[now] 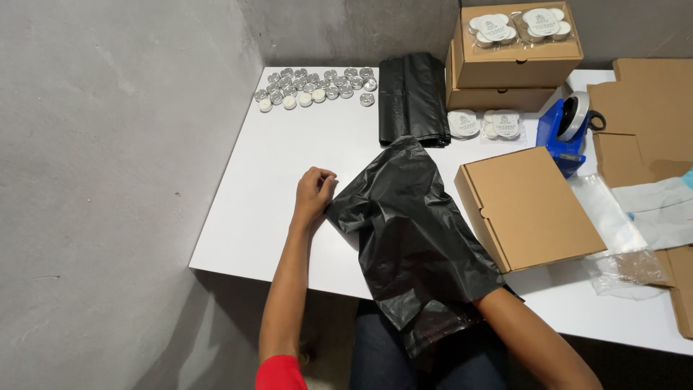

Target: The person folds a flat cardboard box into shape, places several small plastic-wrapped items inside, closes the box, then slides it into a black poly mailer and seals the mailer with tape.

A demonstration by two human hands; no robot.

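Nearest me, my right forearm runs up into the mouth of the black plastic bag, and the right hand itself is hidden inside it, so I cannot tell whether that grip is wide or closed. The bag lies on the white tabletop with its open end hanging off the near edge over my lap, its long axis running from there away and slightly left toward the far wall. My left hand sits just left of the bag, fingers curled narrow and pinched on its crumpled left edge, so the bag spreads rightward from that grip. The left hand is the one I can see working the edge; the right is in deeper.

Just right of the bag, touching or nearly so, lies a closed flat cardboard box. Beyond the bag's far tip sits a folded stack of more black bags. At the back left is a cluster of small tealight candles, at the back right two stacked boxes and a blue tape dispenser
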